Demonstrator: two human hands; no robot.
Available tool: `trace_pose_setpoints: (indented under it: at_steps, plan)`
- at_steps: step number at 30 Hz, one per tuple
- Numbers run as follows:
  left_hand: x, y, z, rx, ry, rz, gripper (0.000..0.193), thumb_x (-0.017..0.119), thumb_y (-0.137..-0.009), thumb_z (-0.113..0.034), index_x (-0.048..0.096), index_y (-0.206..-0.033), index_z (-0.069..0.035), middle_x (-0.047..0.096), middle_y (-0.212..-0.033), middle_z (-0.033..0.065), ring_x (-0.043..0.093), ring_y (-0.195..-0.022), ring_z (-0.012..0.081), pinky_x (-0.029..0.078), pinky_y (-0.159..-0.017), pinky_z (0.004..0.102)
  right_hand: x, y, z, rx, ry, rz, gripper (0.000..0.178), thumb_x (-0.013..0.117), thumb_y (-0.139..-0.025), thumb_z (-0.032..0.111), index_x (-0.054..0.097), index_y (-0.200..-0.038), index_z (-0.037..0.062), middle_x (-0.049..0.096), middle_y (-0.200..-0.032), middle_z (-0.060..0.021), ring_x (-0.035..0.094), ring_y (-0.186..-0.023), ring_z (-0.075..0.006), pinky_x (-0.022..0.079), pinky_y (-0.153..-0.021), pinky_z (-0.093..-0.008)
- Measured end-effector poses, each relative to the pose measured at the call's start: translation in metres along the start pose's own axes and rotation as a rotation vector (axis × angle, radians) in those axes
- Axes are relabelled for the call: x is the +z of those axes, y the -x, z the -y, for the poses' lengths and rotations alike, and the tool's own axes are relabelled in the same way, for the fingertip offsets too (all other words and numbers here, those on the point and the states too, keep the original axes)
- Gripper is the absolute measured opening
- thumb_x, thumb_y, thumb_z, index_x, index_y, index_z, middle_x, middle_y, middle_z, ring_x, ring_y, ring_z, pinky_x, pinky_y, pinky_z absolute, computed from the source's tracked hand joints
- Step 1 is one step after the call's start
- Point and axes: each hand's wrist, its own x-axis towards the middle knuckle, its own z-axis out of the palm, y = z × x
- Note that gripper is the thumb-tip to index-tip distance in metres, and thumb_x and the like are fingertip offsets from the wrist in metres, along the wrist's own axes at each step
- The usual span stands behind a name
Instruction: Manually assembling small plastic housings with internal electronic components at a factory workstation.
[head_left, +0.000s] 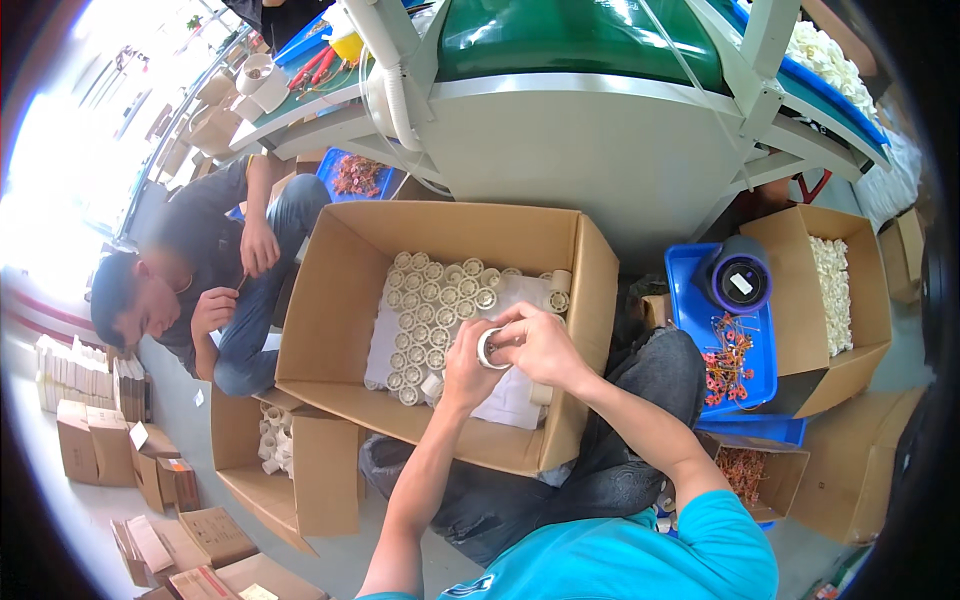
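Note:
Over a large cardboard box [345, 375] that rests across my legs, my left hand [466, 372] is closed round a white plastic lamp socket [486, 347], its round mouth turned to the right. My right hand [540, 347] has its bent fingers pressed together at the mouth of that socket. Whatever those fingertips pinch is hidden. Beneath my hands, several similar sockets [430, 292] stand upright in close rows on a white sheet [508, 400]. A few others lie on their sides near the box's right wall.
At the right, a blue tray [757, 385] holds a dark round device [735, 277] and red wired parts [728, 362]. Beyond it stands a box of white pieces [830, 300]. A green-belted machine [590, 120] is ahead. Another person [200, 250] sits at the left, near an open box [330, 480].

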Motion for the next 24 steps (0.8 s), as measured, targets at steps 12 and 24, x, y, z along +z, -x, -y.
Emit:
trace_pose_setpoints:
  at_steps: [12,24]
  plan:
    - [-0.001,0.001,-0.002,0.039,-0.01,-0.055,0.049,0.078,-0.064,0.002,0.055,-0.107,-0.003,0.062,-0.099,0.0146,0.062,-0.089,0.0323,0.052,-0.076,0.0382,0.013,0.006,-0.002,-0.294,0.214,-0.179,0.013,0.072,-0.074,0.005,0.076,-0.086,0.0032,0.064,-0.102,-0.0124,0.065,-0.09,-0.0268,0.052,-0.08,-0.0353]
    - [0.0,0.002,0.004,0.063,-0.067,-0.072,0.048,0.077,-0.064,0.003,0.055,-0.107,-0.002,0.062,-0.098,0.016,0.062,-0.087,0.0325,0.052,-0.073,0.0382,0.018,0.0,-0.009,-0.195,-0.049,-0.118,0.011,0.07,-0.075,0.002,0.074,-0.085,0.0006,0.063,-0.101,-0.0112,0.063,-0.092,-0.0251,0.051,-0.081,-0.0346]
